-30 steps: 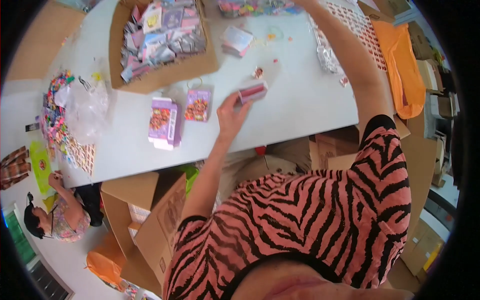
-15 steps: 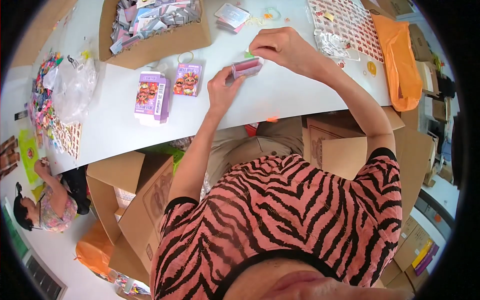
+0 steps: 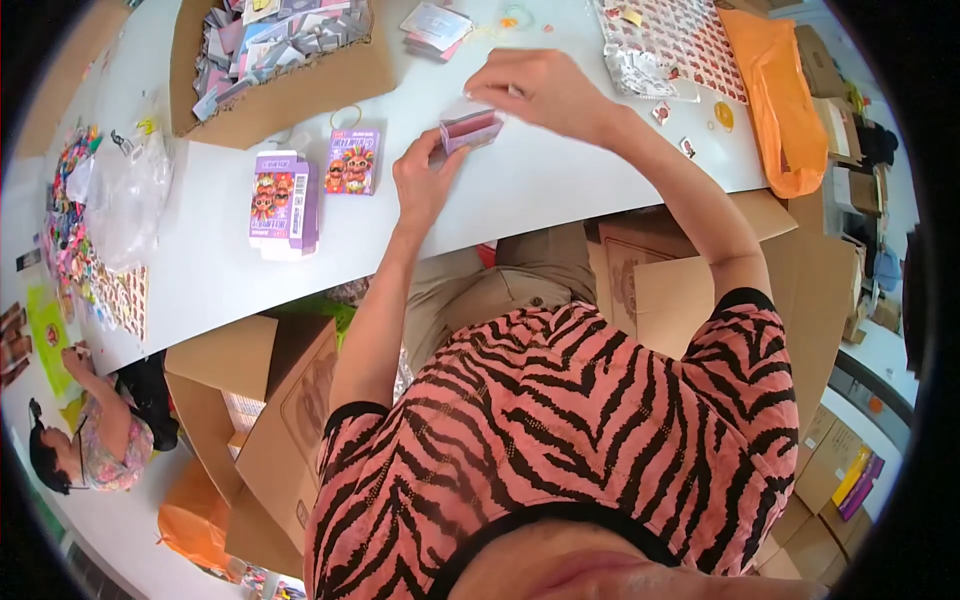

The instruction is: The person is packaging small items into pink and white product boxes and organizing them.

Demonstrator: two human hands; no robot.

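Over the table, my left hand is closed round a small pack of cards, thin and pinkish, held tilted with one edge facing up. My right hand is at the pack's far end, thumb and fingers pinched together; a pale, see-through bit shows by the fingertips, too small to name. To the left of my left hand lie two purple picture boxes. The farther box lies flat, and the nearer box has white end flaps sticking out.
A cardboard box full of small cards stands at the far left. Near it are loose cards, a clear plastic bag, sticker sheets and an orange bag. Open cartons flank my lap. Another person works at left.
The whole view has shifted slightly, so the table things sit farther left. A green bit by my right fingertips no longer shows. My left hand keeps its hold on the pack.
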